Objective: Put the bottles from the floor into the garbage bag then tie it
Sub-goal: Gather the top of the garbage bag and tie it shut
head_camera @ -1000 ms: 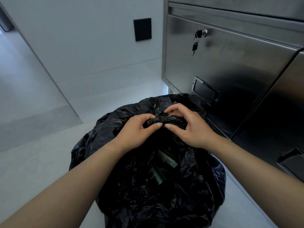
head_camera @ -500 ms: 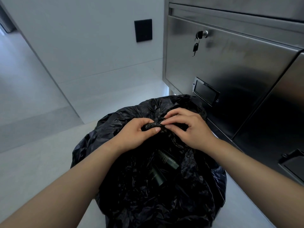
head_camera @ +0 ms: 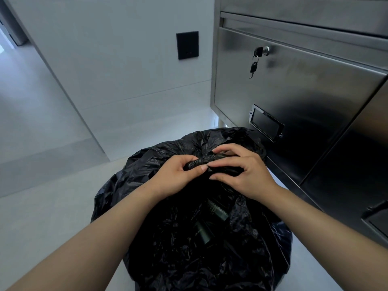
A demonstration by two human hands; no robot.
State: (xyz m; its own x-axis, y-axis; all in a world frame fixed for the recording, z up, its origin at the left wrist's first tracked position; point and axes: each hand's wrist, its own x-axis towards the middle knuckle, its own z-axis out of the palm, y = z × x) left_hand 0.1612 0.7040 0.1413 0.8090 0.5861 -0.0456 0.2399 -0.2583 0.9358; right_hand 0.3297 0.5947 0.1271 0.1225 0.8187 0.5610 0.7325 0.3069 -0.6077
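Note:
A black garbage bag [head_camera: 168, 244] stands on the pale floor below me. Through a gap in its crumpled top I see two dark bottles [head_camera: 217, 210] lying inside, one with pale lettering. My left hand [head_camera: 174, 175] and my right hand [head_camera: 241, 173] meet above the bag. Both pinch a twisted, rolled strand of the bag's plastic [head_camera: 210, 162] between fingers and thumbs, fingertips touching. The strand runs sideways between the hands.
A stainless steel cabinet [head_camera: 304, 101] with a key [head_camera: 254, 66] hanging in its lock and a recessed handle [head_camera: 266, 124] stands close on the right. A white wall with a black plate [head_camera: 187, 45] is behind. Pale floor [head_camera: 42, 206] lies to the left.
The hands have shifted slightly on the gathered plastic; the right hand's fingers have spread and moved over the strand, which now looks more tightly rolled. The bag has stayed in place.

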